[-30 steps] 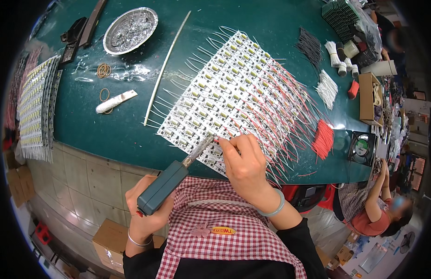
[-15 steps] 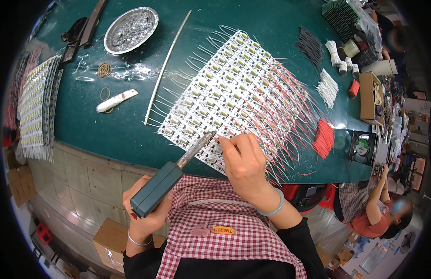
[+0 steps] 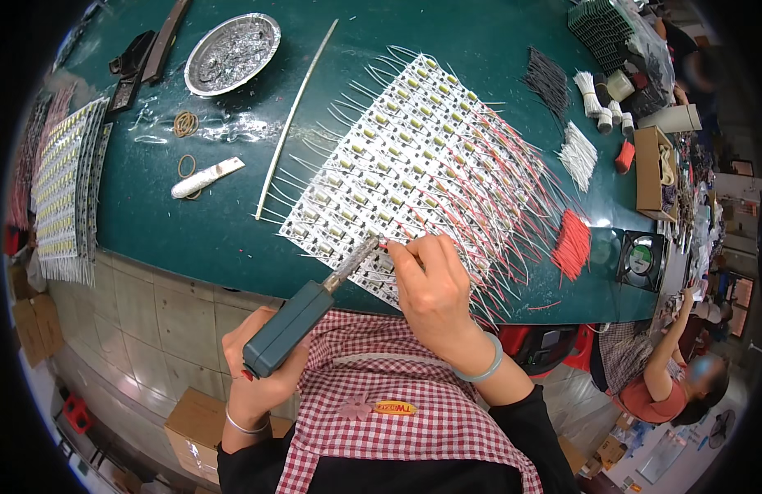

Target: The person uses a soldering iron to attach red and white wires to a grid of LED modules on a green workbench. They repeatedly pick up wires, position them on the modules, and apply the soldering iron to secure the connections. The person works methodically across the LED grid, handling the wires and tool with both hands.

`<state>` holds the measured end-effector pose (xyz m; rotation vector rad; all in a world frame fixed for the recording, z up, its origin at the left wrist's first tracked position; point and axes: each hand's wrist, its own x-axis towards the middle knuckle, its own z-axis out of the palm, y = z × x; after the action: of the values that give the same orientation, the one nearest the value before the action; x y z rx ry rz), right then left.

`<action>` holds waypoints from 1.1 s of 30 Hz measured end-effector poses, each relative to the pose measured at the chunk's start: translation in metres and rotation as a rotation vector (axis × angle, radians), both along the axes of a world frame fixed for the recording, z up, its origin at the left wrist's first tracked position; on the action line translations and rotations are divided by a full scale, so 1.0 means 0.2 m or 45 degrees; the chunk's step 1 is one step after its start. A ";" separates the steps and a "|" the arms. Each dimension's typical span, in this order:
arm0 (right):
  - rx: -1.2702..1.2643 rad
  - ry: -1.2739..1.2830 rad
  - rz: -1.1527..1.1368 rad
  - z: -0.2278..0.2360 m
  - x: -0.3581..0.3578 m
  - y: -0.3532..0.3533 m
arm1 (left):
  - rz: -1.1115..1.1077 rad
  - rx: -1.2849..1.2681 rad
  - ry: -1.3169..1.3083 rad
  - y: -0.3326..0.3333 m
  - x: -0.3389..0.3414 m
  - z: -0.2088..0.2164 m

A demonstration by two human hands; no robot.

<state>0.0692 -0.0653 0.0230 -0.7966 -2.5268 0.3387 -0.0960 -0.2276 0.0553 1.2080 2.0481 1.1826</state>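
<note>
My left hand (image 3: pixel 274 389) is wrapped round the dark green handle of a soldering iron (image 3: pixel 289 331). Its metal barrel slants up and right, with the tip at the near part of a white circuit board panel (image 3: pixel 348 179). Rows of small components with yellow-green parts cover that panel. White wires stick out along its left side, and red and white wires fan over its right side. Just right of the iron's tip, my right hand (image 3: pixel 437 288) pinches a thin red wire, of which only a short end shows at the fingertips.
A metal bowl (image 3: pixel 233 54) and a long thin rod (image 3: pixel 295 119) lie on the green table (image 3: pixel 208 239). Bundles of red wires (image 3: pixel 572 244), white wires (image 3: pixel 578 156) and black wires (image 3: pixel 549 85) lie to the right, near a small fan (image 3: pixel 642 260). More panels (image 3: pixel 68 185) stand at left. A co-worker (image 3: pixel 665 387) sits at right.
The soldering iron in my left hand has shifted slightly right and its tip a little lower, against the panel. My right hand stays almost still. The co-worker's arm has lifted.
</note>
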 end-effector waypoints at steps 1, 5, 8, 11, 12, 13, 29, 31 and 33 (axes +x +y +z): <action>0.003 0.000 0.000 0.00 0.00 0.00 | -0.011 0.003 0.006 0.00 0.00 0.00; -0.013 -0.018 0.009 0.01 0.01 0.00 | 0.036 0.087 -0.040 0.01 0.01 0.00; -0.011 -0.009 0.019 0.00 0.01 0.01 | 0.108 0.077 -0.158 -0.03 0.00 -0.03; -0.012 -0.012 0.009 0.01 0.01 0.00 | 0.145 0.082 -0.179 -0.05 0.01 -0.04; -0.012 -0.010 0.009 0.01 0.01 0.00 | 0.152 0.056 -0.207 -0.06 0.01 -0.03; -0.015 -0.008 0.007 0.01 0.01 0.00 | 0.157 0.026 -0.234 -0.06 0.01 -0.02; -0.132 0.097 -0.017 0.02 0.02 -0.05 | 0.160 0.005 -0.243 -0.13 0.01 -0.01; -0.138 0.102 -0.013 0.01 0.02 -0.05 | 0.147 0.009 -0.233 -0.13 0.02 -0.01; -0.141 0.113 -0.007 0.00 0.02 -0.05 | 0.134 0.003 -0.218 -0.13 0.02 -0.01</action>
<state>0.0729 -0.0755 0.0238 -0.8120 -2.4399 0.5043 -0.0920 -0.2537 0.0543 0.9735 2.0025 1.2907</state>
